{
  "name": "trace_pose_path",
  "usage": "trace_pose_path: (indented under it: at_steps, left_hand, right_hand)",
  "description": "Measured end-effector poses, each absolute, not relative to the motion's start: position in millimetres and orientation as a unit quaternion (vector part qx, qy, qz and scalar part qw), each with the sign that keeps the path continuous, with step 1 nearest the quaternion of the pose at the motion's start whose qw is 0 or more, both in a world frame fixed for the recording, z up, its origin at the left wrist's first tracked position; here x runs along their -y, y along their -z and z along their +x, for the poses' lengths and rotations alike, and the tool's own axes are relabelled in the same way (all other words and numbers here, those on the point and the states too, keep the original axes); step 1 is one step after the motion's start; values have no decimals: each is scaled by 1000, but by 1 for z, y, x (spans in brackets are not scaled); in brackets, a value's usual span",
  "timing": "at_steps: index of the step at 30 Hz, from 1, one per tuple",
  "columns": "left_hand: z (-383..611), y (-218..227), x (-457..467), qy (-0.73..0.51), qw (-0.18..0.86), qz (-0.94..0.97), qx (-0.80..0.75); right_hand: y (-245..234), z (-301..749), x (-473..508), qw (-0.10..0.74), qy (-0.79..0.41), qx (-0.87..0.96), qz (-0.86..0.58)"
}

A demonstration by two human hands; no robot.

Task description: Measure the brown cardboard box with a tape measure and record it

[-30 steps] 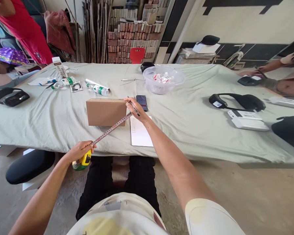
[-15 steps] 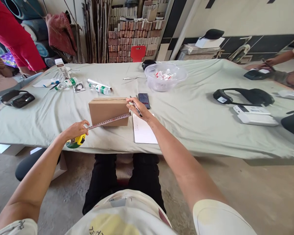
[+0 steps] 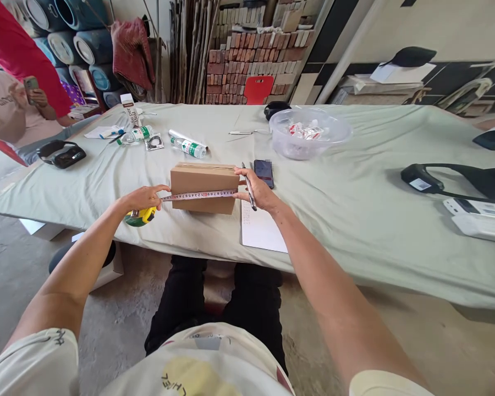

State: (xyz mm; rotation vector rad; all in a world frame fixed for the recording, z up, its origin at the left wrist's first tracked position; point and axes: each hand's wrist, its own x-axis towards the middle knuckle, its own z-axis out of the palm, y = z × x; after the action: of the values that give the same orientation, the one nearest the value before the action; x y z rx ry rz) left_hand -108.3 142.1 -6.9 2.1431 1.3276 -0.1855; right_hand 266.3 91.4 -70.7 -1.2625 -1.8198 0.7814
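Across the front face of a brown cardboard box (image 3: pixel 204 180), the printed blade of a tape measure (image 3: pixel 142 216) runs nearly level. The box sits on a table under a pale green cloth (image 3: pixel 355 225). At the box's left edge, the left hand (image 3: pixel 143 199) grips the tape measure narrowly, its yellow case under the palm and a finger pointing along the blade. At the box's right edge, the right hand (image 3: pixel 259 190) holds a pen (image 3: pixel 249 188) slantwise, its fingertips at the box's side and the blade's end; whether they pinch the blade is too small to tell. Just right of the box and nearer the person lies a white sheet (image 3: pixel 262 234) with small writing; beyond that hand, right of the box, lies a dark phone (image 3: pixel 264 171). Behind the box lies a green-labelled bottle (image 3: pixel 188 147); behind and to its right stands a clear plastic basin (image 3: pixel 291 148) with red-and-white packets inside. Well left of the box rests a black headset (image 3: pixel 62 155).
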Motion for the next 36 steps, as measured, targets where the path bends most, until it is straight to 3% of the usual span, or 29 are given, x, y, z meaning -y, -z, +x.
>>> trace_pose_path:
  at_steps: [36]
  left_hand:
    - [-101, 9, -178, 80, 313, 804, -498]
  right_hand:
    - [74, 260, -86, 381, -298, 718, -500]
